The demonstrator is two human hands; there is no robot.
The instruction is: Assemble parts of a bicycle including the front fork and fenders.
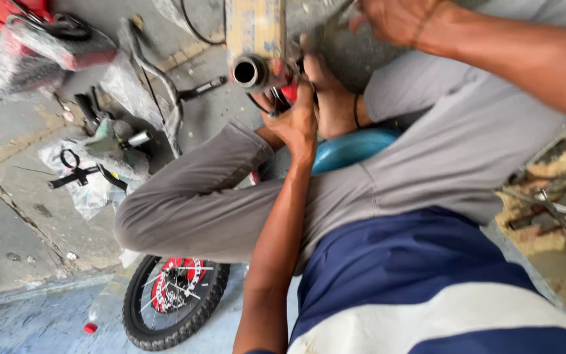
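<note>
At six o'clock, a blue-and-white shirt (420,288) is seen, with grey trousers (230,196) beyond. Towards twelve o'clock, the left hand (294,118) is curled around a dark cable (276,101) beside a metal tube (249,72) on a cardboard-wrapped part (255,26). Farther, at one o'clock, the right hand (394,18) is blurred; its grip cannot be told. A small wheel (171,301) lies on the floor at seven o'clock.

Soft, even daylight fills the scene, moderately bright, with no hard shadows and no glare. The right hand (397,18) at the top edge is smeared by motion blur. The left hand (294,121) is sharper. The concrete floor (14,216) left of its fingers looks slightly soft, the frame tilted.
</note>
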